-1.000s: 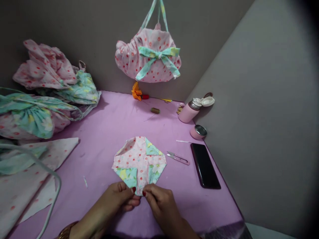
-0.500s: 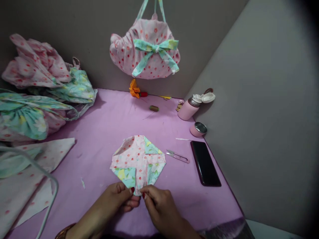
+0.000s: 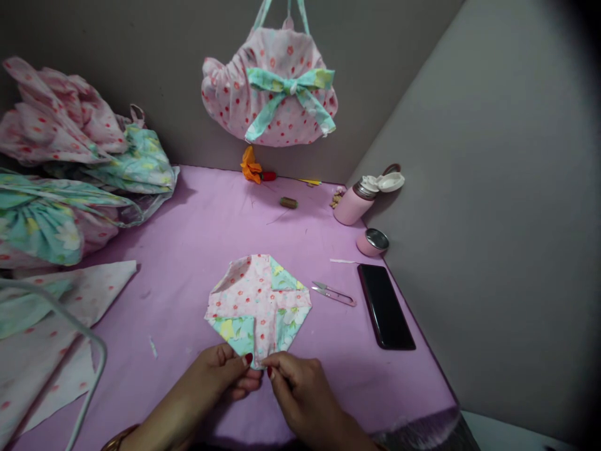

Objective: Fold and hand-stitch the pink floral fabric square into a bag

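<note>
A folded fabric piece point(image 3: 244, 294), pink with red flowers and mint-green floral corner patches, lies in front of me on the lilac cloth. At its lower tip, my left hand point(image 3: 230, 371) pinches the fabric, thumb on top and fingers beneath. My right hand point(image 3: 300, 385) comes in from the other side, with thumb and forefinger pressed together against the same tip. Whatever sits between those two fingertips is too small to make out. Small thread snips point(image 3: 334, 293) rest to the right of the fabric.
A black phone point(image 3: 385, 307), a pink bottle point(image 3: 354, 203) and its cup point(image 3: 372, 242) line the right edge. A thread spool point(image 3: 288, 202) lies farther back. A ruffled bag point(image 3: 277, 94) hangs above. Fabric bundles point(image 3: 61, 119) and a grey cable point(image 3: 96, 369) occupy the left.
The whole view has shifted slightly, so things appear a little farther left and up. Both hands keep nearly the same hold at the fabric's lower tip.
</note>
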Demonstrator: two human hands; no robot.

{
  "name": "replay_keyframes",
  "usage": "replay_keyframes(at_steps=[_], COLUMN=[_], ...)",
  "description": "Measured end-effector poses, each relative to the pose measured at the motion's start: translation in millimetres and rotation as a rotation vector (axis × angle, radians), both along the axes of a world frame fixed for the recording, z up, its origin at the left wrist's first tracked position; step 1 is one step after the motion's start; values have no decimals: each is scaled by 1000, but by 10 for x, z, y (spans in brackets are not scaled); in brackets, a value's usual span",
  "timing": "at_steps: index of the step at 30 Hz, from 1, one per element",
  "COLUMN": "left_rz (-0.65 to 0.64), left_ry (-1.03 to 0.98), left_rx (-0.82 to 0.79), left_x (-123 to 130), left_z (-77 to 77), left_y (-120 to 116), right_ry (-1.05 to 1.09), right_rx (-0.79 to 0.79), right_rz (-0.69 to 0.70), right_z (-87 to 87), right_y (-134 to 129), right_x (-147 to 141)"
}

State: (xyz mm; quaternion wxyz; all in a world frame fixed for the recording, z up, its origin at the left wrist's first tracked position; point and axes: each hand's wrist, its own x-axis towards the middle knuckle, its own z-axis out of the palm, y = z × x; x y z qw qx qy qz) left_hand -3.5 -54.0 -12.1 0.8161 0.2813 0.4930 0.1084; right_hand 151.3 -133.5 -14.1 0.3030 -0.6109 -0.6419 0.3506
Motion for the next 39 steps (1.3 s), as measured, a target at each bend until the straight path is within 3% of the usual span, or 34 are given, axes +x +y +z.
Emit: replay_keyframes(at_steps=[11,23,32,39], left_rz=[-13,6,-4,-2], left_ry=[-9,-54,-103,-123], left_rx=[5,0,10,5], left_x=[4,-30,-4,-5], left_z=[18,-46,31,-13], left_y=[5,-25,-5,-6], right_ry=[-30,170,190,85], right_rx=[-45,-69,-66,-59], right_rz=[1,-171,-159,-68], right_z=[32,9,6,-4], right_y=[10,15,23,28], right_x=[-50,-107,-110,-119])
